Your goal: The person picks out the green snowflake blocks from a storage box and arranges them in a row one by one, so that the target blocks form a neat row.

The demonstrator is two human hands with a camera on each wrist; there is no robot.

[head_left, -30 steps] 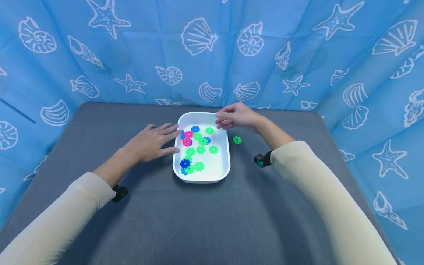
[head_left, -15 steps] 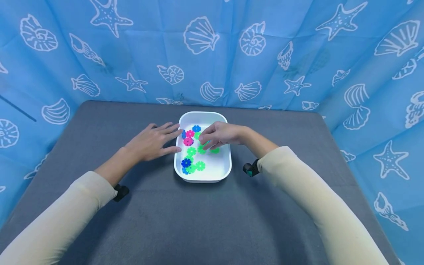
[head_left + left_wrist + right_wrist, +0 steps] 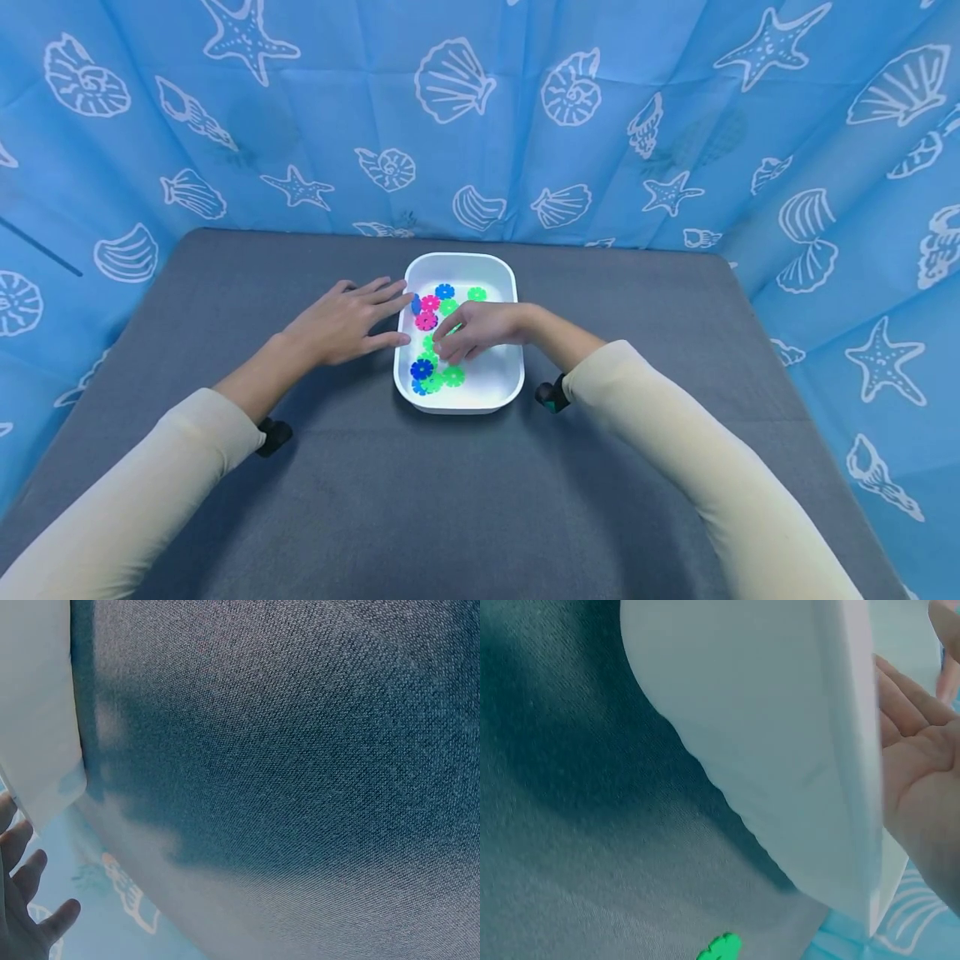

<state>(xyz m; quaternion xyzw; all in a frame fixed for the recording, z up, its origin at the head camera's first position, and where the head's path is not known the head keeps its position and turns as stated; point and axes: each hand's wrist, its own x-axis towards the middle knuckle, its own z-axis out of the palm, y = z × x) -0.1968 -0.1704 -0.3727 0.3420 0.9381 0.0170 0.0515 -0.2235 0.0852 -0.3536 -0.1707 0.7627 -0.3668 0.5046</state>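
A white plastic tray (image 3: 493, 379) holds several notched, flower-shaped plastic discs in green, blue and pink. My left hand (image 3: 341, 325) lies at the tray's left rim with its fingers spread. Near its fingertips a blue disc (image 3: 416, 305) leans against the inside wall. Inside the tray is my right hand (image 3: 483, 327), its fingers bent downward among the green discs. A green disc (image 3: 429, 342) shows right at its fingertips; whether they pinch one I cannot tell. In the right wrist view the tray wall (image 3: 757, 712) covers the fingertips.
The tray stands on a grey cloth-covered table (image 3: 450, 492). One green disc (image 3: 721, 947) lies on the cloth outside the tray, hidden by my right arm in the head view. A blue curtain (image 3: 480, 125) with white shell prints hangs behind the table.
My right hand has come from above the tray's right rim down into it, then farther left and nearer to me among the discs. The left hand has stayed at the rim.
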